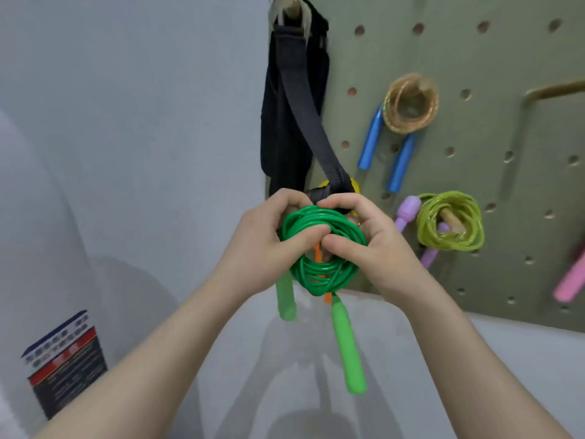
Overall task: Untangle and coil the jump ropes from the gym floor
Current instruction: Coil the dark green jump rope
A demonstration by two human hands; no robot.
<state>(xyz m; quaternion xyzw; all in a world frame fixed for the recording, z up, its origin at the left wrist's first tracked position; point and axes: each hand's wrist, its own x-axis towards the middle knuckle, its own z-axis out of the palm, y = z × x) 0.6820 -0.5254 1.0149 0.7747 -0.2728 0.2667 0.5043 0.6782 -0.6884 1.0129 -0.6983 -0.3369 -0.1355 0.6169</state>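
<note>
Low on the pale grey wall at the far left sits a dark sign with a blue and red top and tiny white writing, too blurry to read. Next comes the left hand. Its fingers curl round the left side of the shiny green plastic jump rope, which is wound into a round coil, and its thumb presses on the front of the coil. An orange strip shows through the middle. Two green handles hang down below, a short-looking one and a long one. A black strap hangs from a hook just above the hands. The right hand pinches the right side and top of the same coil with bent fingers. Further right is a dull green board full of holes. On it hang a gold coiled rope with blue handles, a yellow-green coiled rope with purple handles, and a pink handle at the edge.
</note>
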